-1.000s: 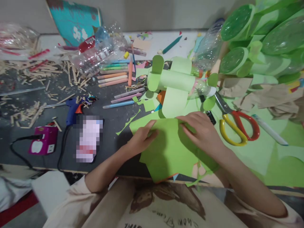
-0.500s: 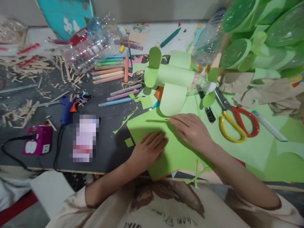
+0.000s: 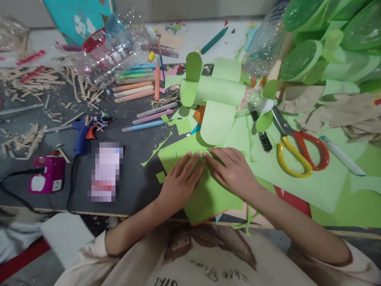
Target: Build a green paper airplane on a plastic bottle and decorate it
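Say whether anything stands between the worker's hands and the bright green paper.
Nothing visible does: the left hand and right hand both lie on the bright green paper. The pale green model lies beyond them.

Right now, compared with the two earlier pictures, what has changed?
The left hand, drawn back toward the body half a second ago, has moved forward over the green paper; its fingertips now lie beside those of the right hand near the paper's far side. Any new grip is unclear. The right hand has barely shifted since then; the scissors, hot glue gun and phone stayed put.
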Tool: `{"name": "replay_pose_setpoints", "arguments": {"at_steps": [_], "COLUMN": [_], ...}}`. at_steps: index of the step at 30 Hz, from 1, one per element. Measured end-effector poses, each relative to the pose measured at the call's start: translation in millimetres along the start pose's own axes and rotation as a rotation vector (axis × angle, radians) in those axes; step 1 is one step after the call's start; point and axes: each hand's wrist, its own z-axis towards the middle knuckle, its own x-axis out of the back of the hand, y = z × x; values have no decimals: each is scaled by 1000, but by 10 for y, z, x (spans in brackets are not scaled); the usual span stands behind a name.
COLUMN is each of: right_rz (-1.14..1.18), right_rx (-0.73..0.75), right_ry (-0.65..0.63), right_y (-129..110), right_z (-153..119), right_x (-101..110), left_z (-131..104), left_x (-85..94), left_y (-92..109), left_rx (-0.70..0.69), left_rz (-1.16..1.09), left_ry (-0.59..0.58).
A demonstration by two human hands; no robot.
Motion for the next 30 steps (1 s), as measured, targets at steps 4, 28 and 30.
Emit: {"name": "replay_pose_setpoints", "arguments": {"at_steps": [4, 28, 30], "right_rz": [-1, -101, -90], "right_rx": [8, -50, -50], "right_ry": [-8, -115, -118], "right_y": [5, -139, -130], "right_z": [5, -104, -107], "right_x": [-17, 1, 0], "left_z": [-34, -58, -64], "left_x": [-88, -196, -210], "left_y": [-24, 44, 44], "left_rx": [65, 84, 76], "left_rz": [24, 144, 149], "left_ry": [-63, -84, -79]}}
